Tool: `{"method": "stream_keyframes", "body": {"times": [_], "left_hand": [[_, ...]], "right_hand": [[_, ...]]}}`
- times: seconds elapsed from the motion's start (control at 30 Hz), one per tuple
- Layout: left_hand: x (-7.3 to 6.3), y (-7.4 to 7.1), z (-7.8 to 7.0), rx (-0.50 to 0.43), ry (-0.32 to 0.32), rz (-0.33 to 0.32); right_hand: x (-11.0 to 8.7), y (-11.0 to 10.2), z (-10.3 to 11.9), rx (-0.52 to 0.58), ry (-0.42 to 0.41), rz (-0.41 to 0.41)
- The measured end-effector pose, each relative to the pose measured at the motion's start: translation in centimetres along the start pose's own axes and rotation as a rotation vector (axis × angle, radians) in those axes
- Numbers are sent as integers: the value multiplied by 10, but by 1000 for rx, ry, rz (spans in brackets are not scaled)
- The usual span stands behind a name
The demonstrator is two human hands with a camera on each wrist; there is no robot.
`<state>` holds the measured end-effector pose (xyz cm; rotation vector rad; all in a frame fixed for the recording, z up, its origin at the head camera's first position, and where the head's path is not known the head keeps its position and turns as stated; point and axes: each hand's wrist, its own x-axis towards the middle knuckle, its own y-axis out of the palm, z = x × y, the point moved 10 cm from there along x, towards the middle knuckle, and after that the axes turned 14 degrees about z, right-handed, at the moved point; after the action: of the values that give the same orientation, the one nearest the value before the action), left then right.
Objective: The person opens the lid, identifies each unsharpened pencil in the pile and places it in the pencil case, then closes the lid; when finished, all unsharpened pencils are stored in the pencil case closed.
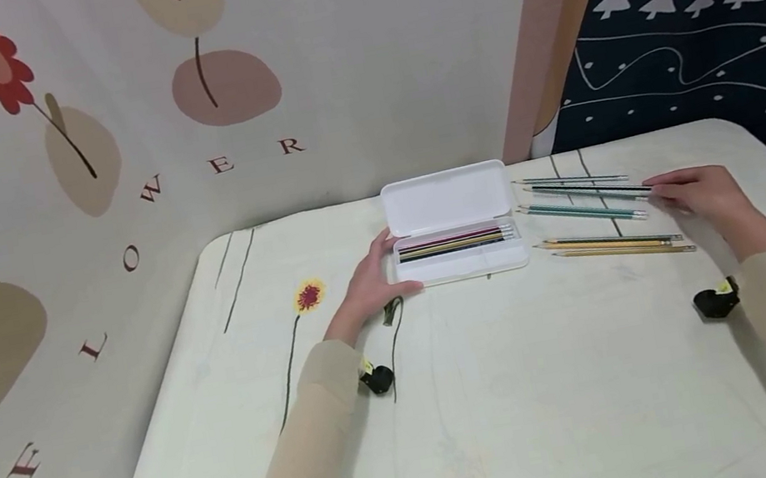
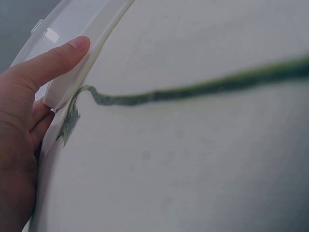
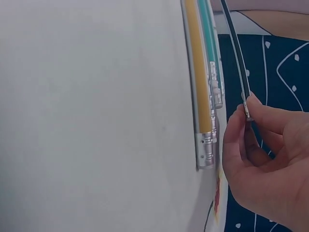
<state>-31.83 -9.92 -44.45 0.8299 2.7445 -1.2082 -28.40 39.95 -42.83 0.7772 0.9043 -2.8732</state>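
A white pencil case (image 1: 459,267) lies with its lid (image 1: 447,199) raised at the back. Several dark, yellow and reddish pencils (image 1: 456,244) lie side by side along the rear of its tray. My left hand (image 1: 365,286) grips the case's left end, thumb along the front edge and fingers behind the corner. To the right of the case, my right hand (image 1: 711,197) pinches a dark pencil (image 3: 236,46) near its end between thumb and fingers. That pencil points left, over the green pencils in the head view.
Several green pencils (image 1: 580,213) lie right of the case. In front of them is a group of yellow and dark pencils (image 1: 621,251). A flower-printed cloth (image 1: 529,384) covers the table. Behind it hang a pale printed curtain (image 1: 384,61) and a dark tree-patterned cloth (image 1: 704,67).
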Motion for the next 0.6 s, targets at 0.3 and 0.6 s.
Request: {"method": "stream_keyframes", "body": {"times": [0.3,0.6], "left_hand": [[1,-3,1,-15,16,-8],[2,-1,2,-17,26,-5]], "right_hand": [[-9,6,12,5,-103,8],[-18,18,36,71,-224,45]]}}
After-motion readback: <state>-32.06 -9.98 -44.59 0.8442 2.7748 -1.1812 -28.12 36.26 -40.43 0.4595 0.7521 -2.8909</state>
